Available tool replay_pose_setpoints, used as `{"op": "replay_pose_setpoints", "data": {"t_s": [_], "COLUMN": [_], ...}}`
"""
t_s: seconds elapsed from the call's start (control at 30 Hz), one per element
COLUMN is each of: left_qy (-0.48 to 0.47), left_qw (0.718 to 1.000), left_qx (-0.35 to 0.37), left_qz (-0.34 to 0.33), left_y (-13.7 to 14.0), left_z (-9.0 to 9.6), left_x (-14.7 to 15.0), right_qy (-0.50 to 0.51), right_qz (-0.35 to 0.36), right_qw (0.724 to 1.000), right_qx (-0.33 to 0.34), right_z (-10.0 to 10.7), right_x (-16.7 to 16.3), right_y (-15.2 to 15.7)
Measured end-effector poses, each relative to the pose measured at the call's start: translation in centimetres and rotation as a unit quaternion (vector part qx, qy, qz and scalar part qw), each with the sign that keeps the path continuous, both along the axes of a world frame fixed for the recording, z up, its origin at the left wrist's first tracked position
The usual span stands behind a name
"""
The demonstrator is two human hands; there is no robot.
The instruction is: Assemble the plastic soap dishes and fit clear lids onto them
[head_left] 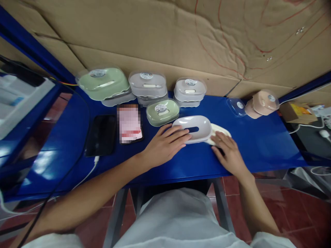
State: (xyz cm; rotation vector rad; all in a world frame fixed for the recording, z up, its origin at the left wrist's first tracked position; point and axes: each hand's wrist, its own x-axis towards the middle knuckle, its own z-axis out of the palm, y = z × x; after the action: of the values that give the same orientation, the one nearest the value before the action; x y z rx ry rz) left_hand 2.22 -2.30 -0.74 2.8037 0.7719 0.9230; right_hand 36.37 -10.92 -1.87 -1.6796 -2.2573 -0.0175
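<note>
A pale lilac oval lid (207, 125) with a long slot, resembling a tissue box lid, lies hollow side up on the table. My left hand (165, 144) grips its near left side, fingers reaching inside and thumb by the outer rim. At its right end sits a cream-white oval piece (224, 129), partly hidden under the lid and my fingers. My right hand (227, 151) has its fingers bent over that piece, thumb lower and apart. Just behind the lid is a green oval box (160, 117) with a round label.
Along the cardboard wall (129, 38) stand a big green box (103, 84), lilac boxes (148, 88), smaller lilac boxes (190, 91) and peach boxes (265, 103). A clear cover (236, 107) lies by the peach ones. A black phone (100, 134) with a white cable (89, 172) rests at left.
</note>
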Motion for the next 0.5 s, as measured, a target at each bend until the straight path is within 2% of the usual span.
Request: {"op": "replay_pose_setpoints", "data": {"t_s": [0.03,0.13,0.2,0.37,0.5], "left_qy": [0.0,0.011,0.025,0.065,0.133], "left_qw": [1.0,1.0,1.0,0.997,0.99], "left_qx": [0.002,0.008,0.011,0.03,0.046], "left_qz": [0.001,0.01,0.002,-0.019,-0.031], "left_y": [0.1,0.4,0.3,-0.8,-1.4], "left_z": [-0.1,-0.6,-0.8,-0.3,0.5], "left_x": [0.0,0.2,0.3,0.7,0.7], "right_qy": [0.021,0.074,0.074,0.003,0.004], "right_qz": [0.026,-0.009,0.001,0.179,0.217], "right_qw": [0.999,0.995,0.994,0.984,0.976], "right_qx": [0.006,0.07,0.082,0.021,0.0], "right_z": [0.3,1.1,1.4,1.1,-0.1], "right_x": [-1.3,-3.6,-4.1,-5.0,-5.9], "right_y": [0.2,0.8,1.2,2.5,2.6]}}
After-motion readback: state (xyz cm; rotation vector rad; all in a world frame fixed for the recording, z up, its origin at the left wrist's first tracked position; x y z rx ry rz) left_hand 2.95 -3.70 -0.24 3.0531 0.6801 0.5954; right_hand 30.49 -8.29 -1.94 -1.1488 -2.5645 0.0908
